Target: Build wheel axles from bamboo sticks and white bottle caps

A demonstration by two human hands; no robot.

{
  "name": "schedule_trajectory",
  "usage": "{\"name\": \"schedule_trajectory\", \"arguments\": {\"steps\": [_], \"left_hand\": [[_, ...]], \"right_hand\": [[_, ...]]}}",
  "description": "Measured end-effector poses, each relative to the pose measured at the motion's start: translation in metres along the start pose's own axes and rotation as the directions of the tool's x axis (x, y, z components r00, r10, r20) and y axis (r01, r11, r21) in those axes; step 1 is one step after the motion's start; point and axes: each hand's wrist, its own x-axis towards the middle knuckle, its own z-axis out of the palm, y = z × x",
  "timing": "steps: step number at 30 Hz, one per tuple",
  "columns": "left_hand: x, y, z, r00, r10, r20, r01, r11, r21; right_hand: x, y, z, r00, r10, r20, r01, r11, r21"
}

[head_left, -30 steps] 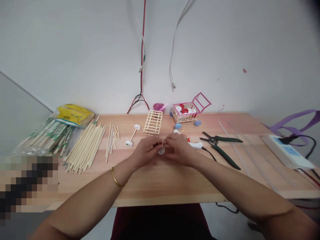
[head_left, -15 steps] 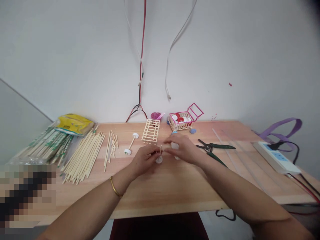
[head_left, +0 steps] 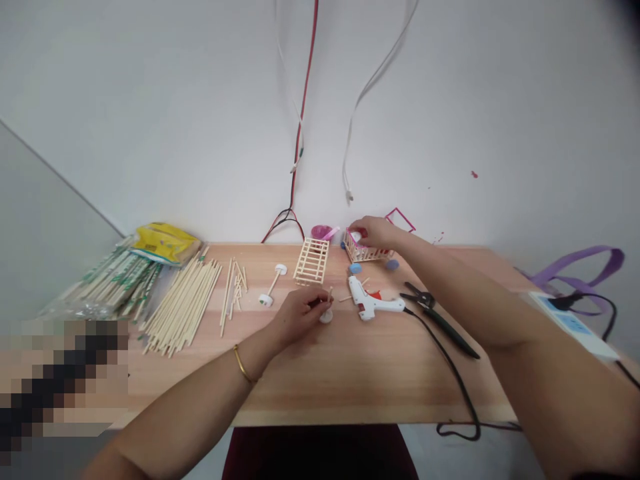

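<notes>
My left hand point(head_left: 306, 313) is closed on a short wooden stick point(head_left: 330, 295), pinched near its top. The stick stands upright on a white bottle cap point(head_left: 326, 317) lying on the table. My right hand point(head_left: 375, 232) reaches over the small stick cart point(head_left: 367, 253) with pink edges and blue wheels, its fingers curled round a white cap point(head_left: 356, 236) inside. The arm and hand hide most of the cart's contents. A white glue gun point(head_left: 370, 303) lies on its side between the hands and the table's front edge.
A plain stick frame point(head_left: 312, 261) and a stick axle with white cap wheels point(head_left: 273, 285) lie left of the cart. Long sticks point(head_left: 185, 307), short sticks point(head_left: 239, 283) and a yellow packet point(head_left: 167, 243) are further left. Pruning shears point(head_left: 440, 320) and a power strip point(head_left: 575, 327) lie to the right.
My right hand has left the stick by my left hand and moved up and away into the cart. The glue gun it was hiding now shows. My left hand keeps its hold.
</notes>
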Motion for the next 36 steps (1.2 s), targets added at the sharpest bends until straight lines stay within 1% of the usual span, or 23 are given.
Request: {"name": "schedule_trajectory", "arguments": {"steps": [3, 6, 11, 14, 17, 21, 23, 24, 25, 26, 27, 29, 30, 31, 32, 33, 34, 35, 36], "left_hand": [[-0.001, 0.000, 0.000, 1.000, 0.000, -0.003, 0.000, 1.000, -0.008], [-0.001, -0.002, 0.001, 1.000, -0.007, -0.001, 0.007, 1.000, -0.013], [-0.001, -0.002, 0.001, 1.000, -0.003, 0.009, 0.003, 1.000, -0.003], [-0.001, -0.002, 0.001, 1.000, 0.002, 0.010, -0.002, 1.000, 0.008], [-0.002, -0.003, 0.001, 1.000, 0.002, 0.017, -0.002, 1.000, 0.020], [-0.002, -0.004, 0.002, 1.000, -0.016, 0.013, 0.016, 1.000, 0.020], [-0.002, -0.003, 0.001, 1.000, -0.015, 0.016, 0.015, 1.000, 0.022], [-0.001, -0.003, 0.001, 1.000, -0.009, 0.018, 0.009, 1.000, 0.024], [-0.001, -0.002, 0.001, 1.000, -0.002, 0.020, 0.001, 1.000, 0.025], [-0.001, -0.002, 0.001, 1.000, 0.005, 0.021, -0.006, 1.000, 0.027], [-0.001, -0.002, 0.001, 1.000, 0.011, 0.022, -0.011, 1.000, 0.028], [-0.001, -0.002, 0.001, 1.000, 0.012, 0.025, -0.012, 1.000, 0.025], [-0.001, -0.002, 0.001, 1.000, 0.009, 0.027, -0.010, 1.000, 0.022], [-0.001, -0.001, 0.001, 1.000, 0.006, 0.026, -0.007, 1.000, 0.019], [-0.001, -0.001, 0.001, 1.000, 0.001, 0.023, -0.001, 1.000, 0.016], [-0.001, -0.001, 0.001, 1.000, -0.005, 0.019, 0.005, 1.000, 0.012], [-0.002, -0.001, 0.001, 1.000, -0.012, 0.013, 0.012, 1.000, 0.008], [-0.002, -0.001, 0.002, 1.000, -0.021, 0.009, 0.021, 1.000, 0.004], [-0.002, 0.000, 0.002, 0.999, -0.034, 0.009, 0.034, 0.999, -0.002]], "right_hand": [[0.013, -0.002, 0.004, 0.999, -0.001, 0.040, 0.003, 0.998, -0.065], [0.018, -0.004, 0.007, 0.999, 0.008, 0.046, -0.003, 0.994, -0.110], [0.018, -0.004, 0.011, 0.998, 0.048, 0.041, -0.042, 0.989, -0.139], [0.013, 0.000, 0.011, 0.998, 0.066, 0.023, -0.063, 0.991, -0.121], [0.006, 0.005, 0.007, 0.997, 0.073, -0.029, -0.074, 0.996, -0.055], [-0.015, 0.009, -0.005, 0.976, 0.140, -0.168, -0.127, 0.988, 0.091], [-0.033, 0.005, -0.009, 0.959, 0.194, -0.208, -0.148, 0.965, 0.217], [-0.043, 0.000, -0.009, 0.952, 0.225, -0.209, -0.145, 0.930, 0.338], [-0.052, -0.006, -0.009, 0.946, 0.288, -0.150, -0.100, 0.698, 0.710], [-0.062, -0.013, -0.006, 0.957, 0.288, -0.040, -0.060, 0.330, 0.942], [-0.071, -0.021, -0.003, 0.966, 0.259, -0.002, -0.054, 0.208, 0.977], [-0.087, -0.038, 0.007, 0.975, 0.219, 0.033, -0.056, 0.101, 0.993], [-0.093, -0.046, 0.012, 0.980, 0.190, 0.067, -0.073, 0.025, 0.997], [-0.098, -0.053, 0.017, 0.982, 0.129, 0.139, -0.116, -0.173, 0.978], [-0.102, -0.059, 0.022, 0.980, 0.076, 0.182, -0.149, -0.320, 0.936], [-0.105, -0.063, 0.026, 0.976, 0.036, 0.213, -0.178, -0.422, 0.889], [-0.107, -0.066, 0.030, 0.971, 0.009, 0.237, -0.202, -0.493, 0.846], [-0.109, -0.068, 0.032, 0.968, 0.000, 0.253, -0.216, -0.522, 0.825], [-0.110, -0.069, 0.034, 0.965, -0.002, 0.263, -0.224, -0.530, 0.818]]}}
